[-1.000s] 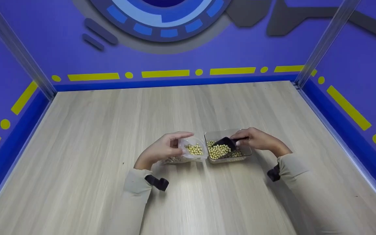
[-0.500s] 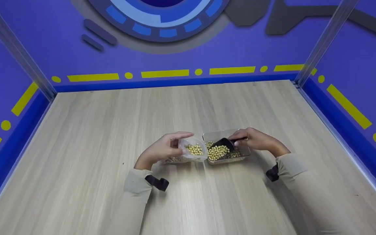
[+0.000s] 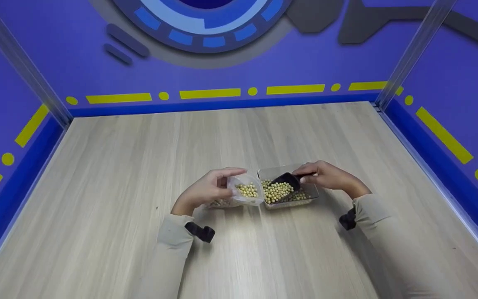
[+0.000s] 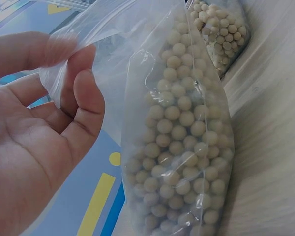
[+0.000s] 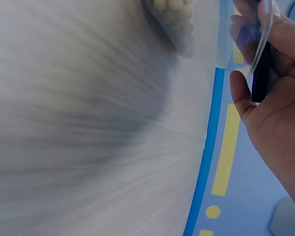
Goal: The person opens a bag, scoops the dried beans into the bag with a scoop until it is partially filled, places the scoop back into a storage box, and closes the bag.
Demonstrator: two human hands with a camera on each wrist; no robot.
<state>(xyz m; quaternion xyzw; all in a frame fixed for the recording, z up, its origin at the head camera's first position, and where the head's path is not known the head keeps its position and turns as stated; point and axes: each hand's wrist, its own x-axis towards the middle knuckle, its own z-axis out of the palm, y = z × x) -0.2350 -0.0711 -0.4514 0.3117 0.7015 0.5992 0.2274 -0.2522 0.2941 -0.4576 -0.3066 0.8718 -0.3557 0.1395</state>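
My left hand [image 3: 206,190] pinches the rim of a clear plastic bag [image 4: 179,128] full of small pale-yellow balls, its mouth spread toward the right. Beside it stands a clear rectangular container [image 3: 291,204] with more of the same balls [image 3: 299,195]. In my right hand [image 3: 332,177] is the handle of a black scoop [image 3: 289,180], heaped with balls and held tilted inside the container, its mouth facing left. The right wrist view shows fingers curled round the dark handle [image 5: 261,73], partly behind the container's clear wall.
A light wood-grain table [image 3: 139,158] lies under everything. Blue-purple panels with yellow marks [image 3: 210,93] wall it at the back and both sides. A tiny dark speck [image 3: 157,207] lies on the table left of my left hand.
The scoop and right hand have shifted only slightly, first a little left and then back to the right. The container sits slightly farther left than a second ago. The left hand keeps its hold.
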